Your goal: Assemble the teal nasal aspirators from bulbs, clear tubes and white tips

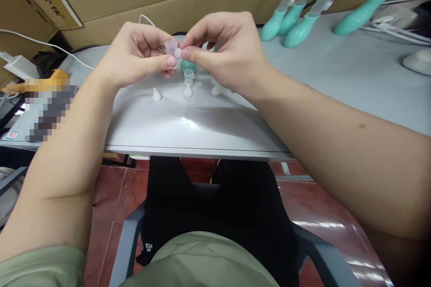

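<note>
In the head view, towards eleven o'clock, the left hand (138, 54) pinches a translucent plastic tube (170, 46); the right hand (232, 49) pinches a small white round piece (178, 53) beside it. From the tube, a teal bulb (187, 67) sits at four o'clock, a white conical tip (187, 91) at five.

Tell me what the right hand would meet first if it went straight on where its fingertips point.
Likely the translucent plastic piece held in the left hand, just past the small white part at the fingertips of the right hand; depth is unclear, so the two parts may be touching.
</note>
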{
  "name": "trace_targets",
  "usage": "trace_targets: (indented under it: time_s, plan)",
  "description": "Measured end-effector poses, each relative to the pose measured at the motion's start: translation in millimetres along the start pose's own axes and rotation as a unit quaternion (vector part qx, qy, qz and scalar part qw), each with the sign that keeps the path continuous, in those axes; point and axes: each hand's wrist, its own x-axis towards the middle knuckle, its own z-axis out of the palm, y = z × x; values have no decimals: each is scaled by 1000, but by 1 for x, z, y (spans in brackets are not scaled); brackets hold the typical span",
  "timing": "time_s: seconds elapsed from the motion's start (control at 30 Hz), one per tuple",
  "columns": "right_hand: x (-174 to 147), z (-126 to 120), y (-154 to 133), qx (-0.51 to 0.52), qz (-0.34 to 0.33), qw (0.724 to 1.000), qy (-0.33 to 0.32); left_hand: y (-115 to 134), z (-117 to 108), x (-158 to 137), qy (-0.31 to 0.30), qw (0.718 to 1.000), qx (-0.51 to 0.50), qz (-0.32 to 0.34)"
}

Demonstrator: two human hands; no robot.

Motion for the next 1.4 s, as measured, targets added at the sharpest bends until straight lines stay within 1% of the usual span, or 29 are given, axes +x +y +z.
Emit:
trace_targets:
  time_s: [0.1,0.17,0.27,0.4,0.5,0.53,0.63,0.7,0.8,0.9,1.1,1.27,1.33,1.4]
  plan:
    - [2,4,10,43,-31,999,5,-11,-7,4,-29,998,-26,46]
    - [3,6,15,60,-44,997,8,-18,-10,6,-46,997,-36,59]
    - [3,8,18,70,-33,997,-2,-23,-15,8,-57,996,-34,58]
    - [3,6,16,95,-29,995,-2,-24,-18,10,-82,995,-30,55]
    - [3,5,13,104,-18,994,-23,-23,-18,10,-91,994,-32,58]
    - [3,5,12,103,-12,994,-32,-22,-18,9,-91,994,-28,62]
    - [4,6,10,104,1,994,-28,-23,-18,8,-78,994,0,76]
    - [5,8,11,115,-1,993,-18,-23,-19,6,-68,995,15,77]
    - [8,11,15,136,-11,990,-24,-23,-19,5,-72,994,27,77]
    - [10,13,18,150,-14,988,-30,-23,-20,5,-76,993,26,83]
    - [10,14,16,153,-2,988,-30,-20,-18,7,-77,995,15,67]
    - [1,11,10,132,12,991,-13,-12,-14,4,-98,990,19,95]
    - [-2,8,7,119,20,993,-14,-13,-16,4,-95,991,30,90]
    - [-4,6,5,129,26,991,-22,-19,-20,7,-85,992,33,87]
